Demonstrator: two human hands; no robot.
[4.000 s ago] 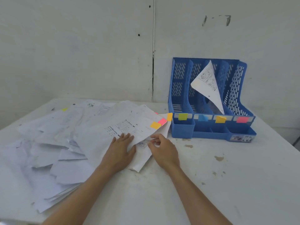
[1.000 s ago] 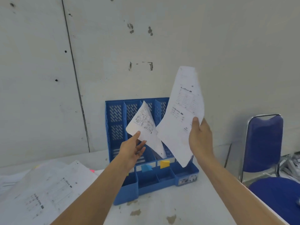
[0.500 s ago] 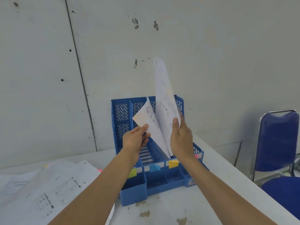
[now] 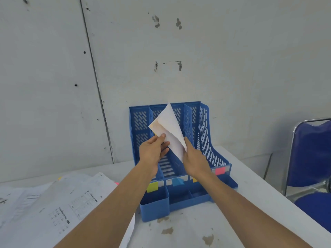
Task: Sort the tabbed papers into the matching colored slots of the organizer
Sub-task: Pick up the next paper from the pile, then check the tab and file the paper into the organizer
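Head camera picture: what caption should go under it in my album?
Left hand and right hand hold white papers in a middle slot of the blue organizer on the table.

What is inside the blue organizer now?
White papers stand tilted in the organizer's middle part, held by the left hand and right hand. These cover the lower ends; exact slot unclear.

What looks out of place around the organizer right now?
The sheets in the blue organizer lean askew, one corner poking above the dividers, while the left hand and right hand hold them. Brown stains blotch the table in front.
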